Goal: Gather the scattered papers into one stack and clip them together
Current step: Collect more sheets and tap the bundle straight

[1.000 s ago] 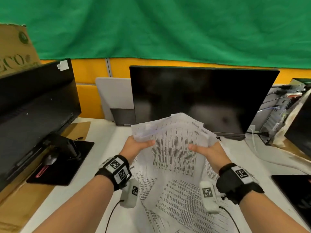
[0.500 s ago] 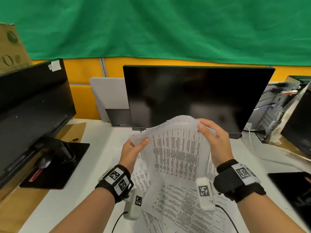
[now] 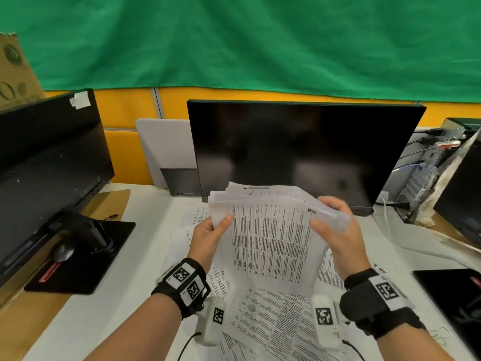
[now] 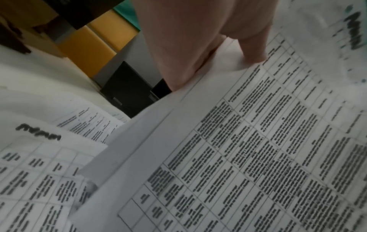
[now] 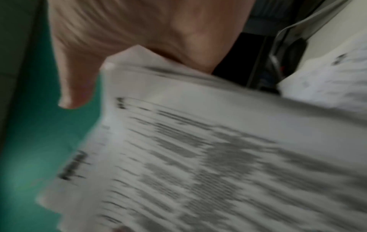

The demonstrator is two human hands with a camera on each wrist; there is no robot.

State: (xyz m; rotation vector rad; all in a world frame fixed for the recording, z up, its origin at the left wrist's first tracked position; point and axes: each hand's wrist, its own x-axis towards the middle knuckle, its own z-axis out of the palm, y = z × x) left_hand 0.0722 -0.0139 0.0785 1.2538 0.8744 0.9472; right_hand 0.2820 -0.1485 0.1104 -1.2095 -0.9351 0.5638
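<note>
A bundle of printed sheets (image 3: 270, 238) with table text is held upright above the desk, in front of the monitor. My left hand (image 3: 212, 234) pinches its left edge, thumb on the front; the left wrist view shows the thumb (image 4: 252, 51) pressed on the bundle of printed sheets (image 4: 258, 141). My right hand (image 3: 334, 227) grips the upper right corner, with fingers behind and thumb in front; in the right wrist view the bundle (image 5: 198, 149) is blurred. More loose sheets (image 3: 276, 324) lie spread on the white desk (image 3: 109, 303) below. No clip is visible.
A dark monitor (image 3: 299, 149) stands right behind the papers. A second monitor (image 3: 44, 157) on its black base is at the left, with a mouse (image 3: 62, 252) beside it. Cables and computer hardware (image 3: 426, 173) crowd the right; a black pad (image 3: 453, 295) lies near right.
Both hands have raised the bundle and turned it more upright. The right hand slid from the sheets' right side up to their top right corner, and the sheets' top edges have come closer together.
</note>
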